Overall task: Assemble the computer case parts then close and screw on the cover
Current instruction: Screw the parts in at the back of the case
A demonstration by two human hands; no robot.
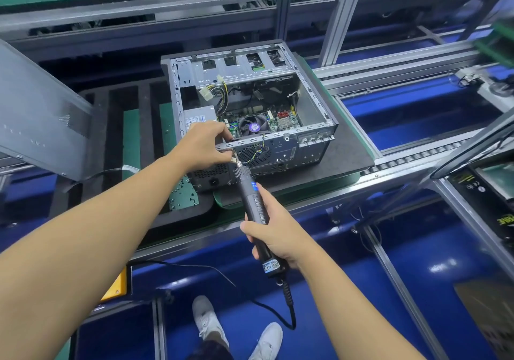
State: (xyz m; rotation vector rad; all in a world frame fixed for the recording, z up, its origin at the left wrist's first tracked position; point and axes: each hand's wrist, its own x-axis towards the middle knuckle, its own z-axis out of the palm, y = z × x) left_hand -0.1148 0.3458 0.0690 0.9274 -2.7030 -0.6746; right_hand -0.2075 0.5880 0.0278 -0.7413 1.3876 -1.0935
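The computer case lies on its side with the open face up, on a dark mat on the assembly line, rear panel toward the person. It looks like thin, stiff sheet steel around a fairly heavy load, so it should stay put under a push from the tool, but its folded rims are likely sharp and are best held flat along the top rail, not by a corner. The left hand rests against that near rail, with thumb and fingers pinched around the tip of the electric screwdriver where it meets the rear panel; a screw may sit between them, though it is too small to tell. The right hand is wrapped firmly around the lower body of the screwdriver, whose coiled cord hangs below. Inside the case the fan, the circuit board and a bundle of loose wires are fragile and should be kept away from the bit. The cover stands tilted well to the left, apart from the case; as a wide thin sheet it will probably flex, so taking it by both long edges seems wise. Between cover and case lies a black foam tray with spare screws scattered on a green pad, small and easy to drop. The wires standing above the rim could snag the cover when it closes
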